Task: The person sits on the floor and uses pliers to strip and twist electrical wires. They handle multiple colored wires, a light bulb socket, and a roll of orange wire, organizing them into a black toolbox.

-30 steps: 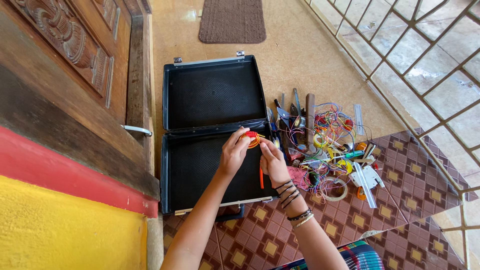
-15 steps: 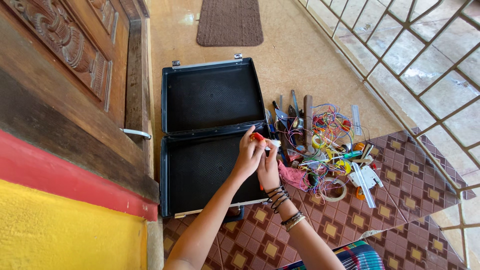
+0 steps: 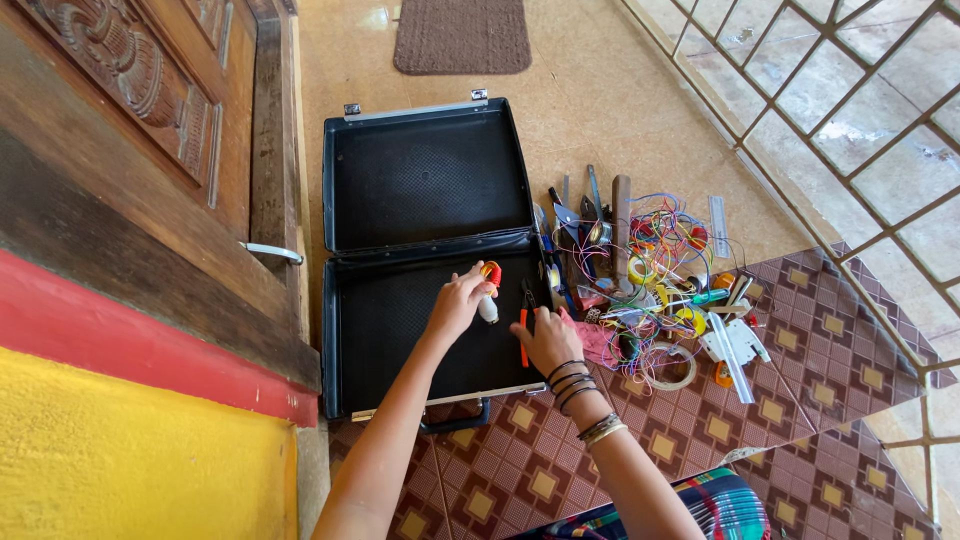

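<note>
Gripping a small red-capped white bottle (image 3: 489, 292) over the open black tool case (image 3: 425, 185), the left hand (image 3: 455, 305) holds it clear while the right hand (image 3: 545, 340) clasps orange-handled pliers (image 3: 523, 335) beside the wire pile (image 3: 660, 270)

1. Light: bright daylight, strongest far and right, on the pale floor (image 3: 640, 110).
2. Glare: washed-out panes behind the grille (image 3: 850, 110).
3. Shadows: soft, faint.
4. Sharpness: crisp throughout; wide-angle bending at edges.
</note>
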